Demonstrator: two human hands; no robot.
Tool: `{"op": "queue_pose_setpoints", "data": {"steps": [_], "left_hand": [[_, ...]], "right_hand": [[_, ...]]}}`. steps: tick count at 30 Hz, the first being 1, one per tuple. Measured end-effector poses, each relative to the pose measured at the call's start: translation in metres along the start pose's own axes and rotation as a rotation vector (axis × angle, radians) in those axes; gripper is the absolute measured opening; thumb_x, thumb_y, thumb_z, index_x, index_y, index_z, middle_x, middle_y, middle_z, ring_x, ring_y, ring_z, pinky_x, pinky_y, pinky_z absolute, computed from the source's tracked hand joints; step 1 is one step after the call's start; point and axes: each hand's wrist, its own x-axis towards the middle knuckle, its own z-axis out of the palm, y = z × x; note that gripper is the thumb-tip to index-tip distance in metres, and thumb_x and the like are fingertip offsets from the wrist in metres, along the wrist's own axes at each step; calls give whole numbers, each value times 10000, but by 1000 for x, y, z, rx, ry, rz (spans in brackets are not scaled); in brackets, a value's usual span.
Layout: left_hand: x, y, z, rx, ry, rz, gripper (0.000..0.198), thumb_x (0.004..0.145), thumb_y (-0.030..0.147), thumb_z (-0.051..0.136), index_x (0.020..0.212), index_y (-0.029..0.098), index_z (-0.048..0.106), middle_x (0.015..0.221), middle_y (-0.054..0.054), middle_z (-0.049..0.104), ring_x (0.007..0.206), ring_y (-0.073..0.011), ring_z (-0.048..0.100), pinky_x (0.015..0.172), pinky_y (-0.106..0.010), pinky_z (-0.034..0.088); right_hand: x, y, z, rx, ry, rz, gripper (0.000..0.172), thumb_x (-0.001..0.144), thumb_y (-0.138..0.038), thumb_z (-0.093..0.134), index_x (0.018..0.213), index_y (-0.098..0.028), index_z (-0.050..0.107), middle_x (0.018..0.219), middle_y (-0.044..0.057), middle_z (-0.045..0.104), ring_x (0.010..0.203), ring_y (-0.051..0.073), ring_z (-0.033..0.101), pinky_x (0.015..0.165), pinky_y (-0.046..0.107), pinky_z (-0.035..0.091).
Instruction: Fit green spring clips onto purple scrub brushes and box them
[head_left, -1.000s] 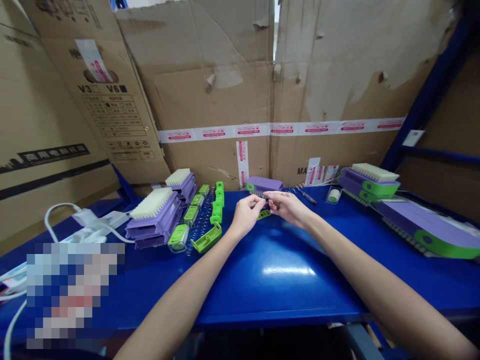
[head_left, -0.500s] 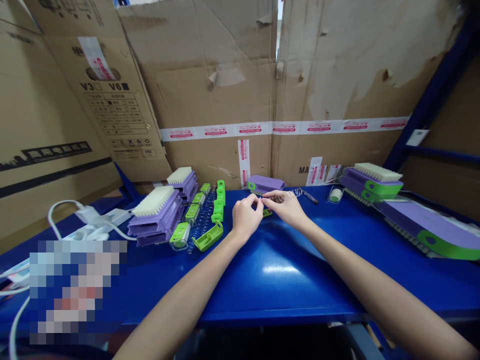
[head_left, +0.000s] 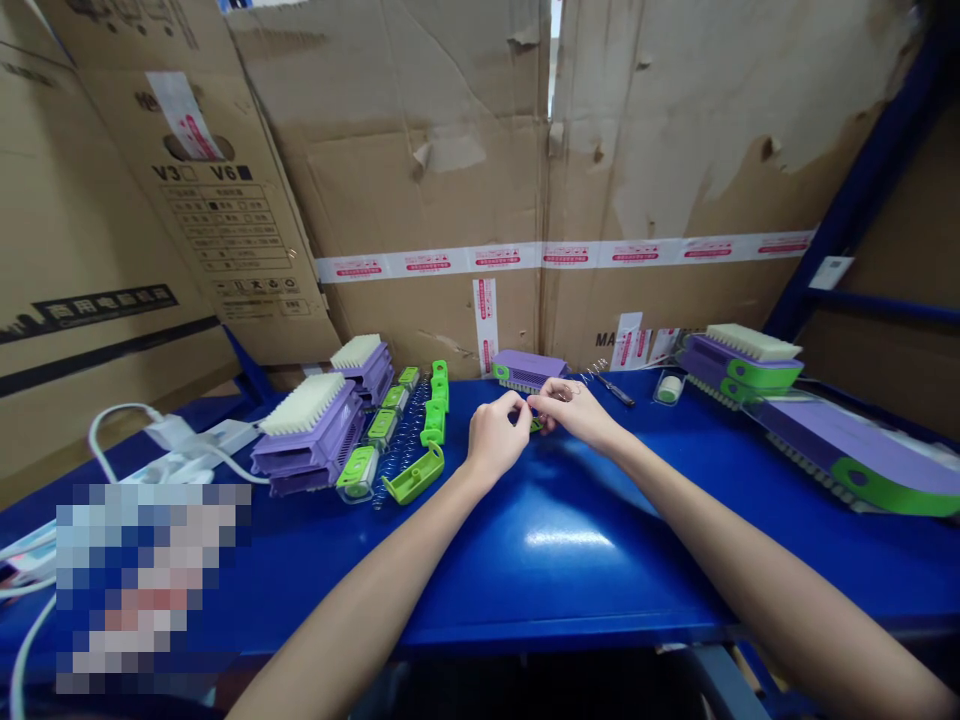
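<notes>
My left hand [head_left: 496, 436] is closed in a pinch, its fingertips against those of the other hand; what lies between them is too small to make out. My right hand [head_left: 576, 412] has its fingers closed on a thin coil spring [head_left: 598, 369], whose loops stick out beyond the knuckles to the upper right. A green plastic part [head_left: 535, 425] shows on the table just under the fingertips, mostly hidden. Behind the hands lies a purple brush [head_left: 529, 367] with a green end. Left of them stand a row of green clips [head_left: 434, 422] and a loose green cap [head_left: 415, 475].
Many coil springs [head_left: 405, 435] lie beside clear-cased green pieces [head_left: 358, 470]. Purple brush heads with cream bristles [head_left: 304, 403] are stacked at left, near a white power strip [head_left: 184, 460]. At right are more purple brushes [head_left: 862, 445], a small white roll [head_left: 669, 388] and a pen-like tool [head_left: 616, 390].
The spring's loops have shifted from lying over my right hand to reaching further up and right past it. My right fingers have curled more, while the left hand stays nearly in place.
</notes>
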Motion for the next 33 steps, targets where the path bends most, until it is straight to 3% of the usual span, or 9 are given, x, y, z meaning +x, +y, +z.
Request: {"op": "queue_pose_setpoints", "data": {"steps": [7,11,13,18,22,33], "left_hand": [[5,-3,2,-329,-67,-54,159,815,232,530,671,195,587,677,0,677,664,-147,656,656,-241,479],[9,-5,0,-685,-230,-217,101,791,259,589,764,165,614,663,-27,696,617,-160,668,659,-276,523],[10,-5,-2,-746,-263,-284,128,783,270,613,731,153,611,617,-31,690,577,-154,657,640,-273,522],[12,-2,0,-758,-216,-425,178,794,187,594,626,152,546,517,-17,655,519,-128,639,559,-214,478],[13,1,4,-768,-154,-523,220,784,156,595,586,162,500,461,8,616,472,-132,627,540,-233,497],[11,-7,3,-826,-281,-372,143,748,261,662,718,134,605,598,-9,658,611,-143,649,629,-240,493]], "right_hand": [[0,0,-6,134,-56,72,322,636,-406,744,618,-184,511,504,-24,567,458,105,533,539,271,508],[-1,-3,-8,19,-57,3,299,636,-384,743,630,-179,526,485,-24,571,472,117,555,514,245,474],[-2,-5,-9,-16,-53,-20,280,641,-374,737,643,-180,535,493,-24,582,481,117,559,516,239,463],[0,-3,-9,-96,-58,-40,213,681,-347,685,679,-180,553,516,-9,609,510,130,581,533,243,449],[1,1,-6,-187,-54,-62,168,720,-323,635,704,-187,538,520,-7,614,513,139,591,519,240,433],[0,1,-19,-211,-162,-129,237,715,-385,644,789,-167,590,643,5,644,605,138,591,576,247,445]]}}
